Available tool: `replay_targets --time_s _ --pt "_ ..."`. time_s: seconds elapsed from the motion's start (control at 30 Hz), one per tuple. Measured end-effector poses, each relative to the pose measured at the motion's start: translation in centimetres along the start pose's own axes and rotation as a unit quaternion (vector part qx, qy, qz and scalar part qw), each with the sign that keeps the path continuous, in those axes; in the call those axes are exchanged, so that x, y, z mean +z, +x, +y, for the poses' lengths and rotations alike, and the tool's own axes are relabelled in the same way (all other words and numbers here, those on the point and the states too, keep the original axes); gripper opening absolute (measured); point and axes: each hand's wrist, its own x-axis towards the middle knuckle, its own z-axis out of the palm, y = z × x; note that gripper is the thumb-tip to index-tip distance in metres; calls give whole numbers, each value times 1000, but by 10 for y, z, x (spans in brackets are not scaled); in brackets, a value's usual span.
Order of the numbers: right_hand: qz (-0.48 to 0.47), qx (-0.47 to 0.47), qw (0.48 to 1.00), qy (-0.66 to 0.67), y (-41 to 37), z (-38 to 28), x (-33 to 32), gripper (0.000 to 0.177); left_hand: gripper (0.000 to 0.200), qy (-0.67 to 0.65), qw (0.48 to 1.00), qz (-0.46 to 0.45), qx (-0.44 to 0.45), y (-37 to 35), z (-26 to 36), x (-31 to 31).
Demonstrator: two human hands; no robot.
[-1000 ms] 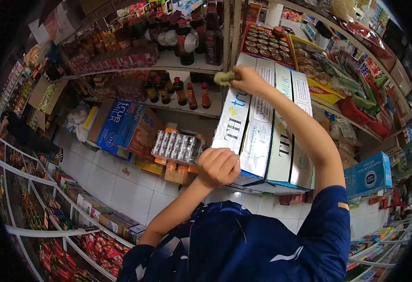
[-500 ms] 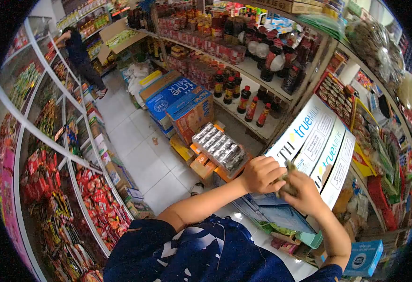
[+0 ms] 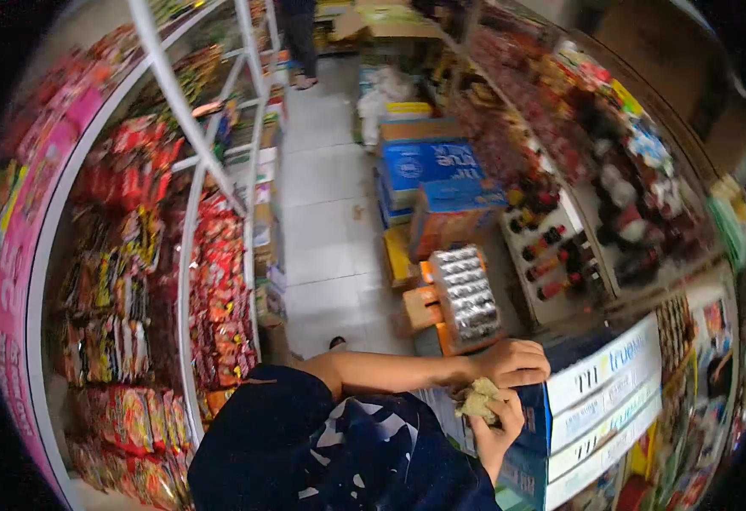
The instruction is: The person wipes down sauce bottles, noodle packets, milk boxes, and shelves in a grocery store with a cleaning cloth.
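My right hand (image 3: pixel 494 426) is closed round a crumpled greenish-beige cloth (image 3: pixel 480 399), which bunches out above the fingers. Just above it, my left hand (image 3: pixel 516 362) is curled at the corner of a milk carton stack (image 3: pixel 603 409) with white printed sides. Its fingertips are hidden, so I cannot tell whether anything is in them. The dark blue side of the stack lies right beside both hands. Beyond the left forearm sits a plastic-wrapped tray of silver-topped packs (image 3: pixel 468 291), on an orange box.
Blue and orange milk cartons (image 3: pixel 428 166) stand along the aisle. Shelves of bottles (image 3: pixel 551 255) and jars line the right, racks of red snack packets (image 3: pixel 220 281) the left. A tiled floor (image 3: pixel 326 221) runs between them, with a person's legs (image 3: pixel 300 43) at the far end.
The view has swung to the right, so the aisle now lies nearer the middle. My right hand has drawn the cloth back from the carton top toward me; my left hand stays by the corner.
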Motion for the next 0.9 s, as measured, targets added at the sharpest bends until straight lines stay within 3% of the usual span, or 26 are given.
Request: replay_targets --time_s 0.07,0.1,0.13,0.17,0.27,0.3,0.47,0.53,0.57,0.6,0.67,0.73,0.8,0.87,0.9 --pt "3 -56 997 61 22 4 27 27 39 -87 982 -11 -166 -25 12 -43" --pt "-18 -75 995 58 36 11 37 25 43 -172 946 -14 -274 -38 16 -62" --pt "-43 -128 990 50 73 9 62 24 51 -262 910 25 -322 -76 9 -96" --pt "-59 -152 985 49 93 10 76 24 51 -250 913 41 -320 -88 21 -113" --pt "-150 -192 967 79 132 8 129 26 70 -359 838 201 -359 -124 57 -150" --pt "-170 -217 956 99 140 6 151 29 60 -372 824 266 -334 -131 71 -160" --pt "-296 -275 898 176 156 -29 259 29 52 -247 831 400 -297 -189 112 -207" --pt "-335 -328 863 186 158 -41 300 33 50 -200 794 500 -281 -217 128 -220" --pt "-347 -332 855 197 159 -49 318 33 47 -172 744 563 -317 -215 153 -226" --pt "-375 -316 840 233 157 -60 336 35 47 -164 738 576 -312 -231 163 -230" --pt "-411 -302 816 273 149 -74 368 37 44 162 620 687 -343 -266 179 -236" --pt "-492 -135 757 407 134 -76 401 39 46 351 512 693 -366 -257 231 -235" --pt "-526 -145 735 403 124 -76 426 40 43 654 305 564 -401 -293 255 -227" --pt "-625 -143 688 340 118 -75 450 37 39 641 200 618 -409 -309 277 -212" --pt "-633 -199 674 325 117 -75 463 31 38 643 149 605 -445 -322 282 -205"
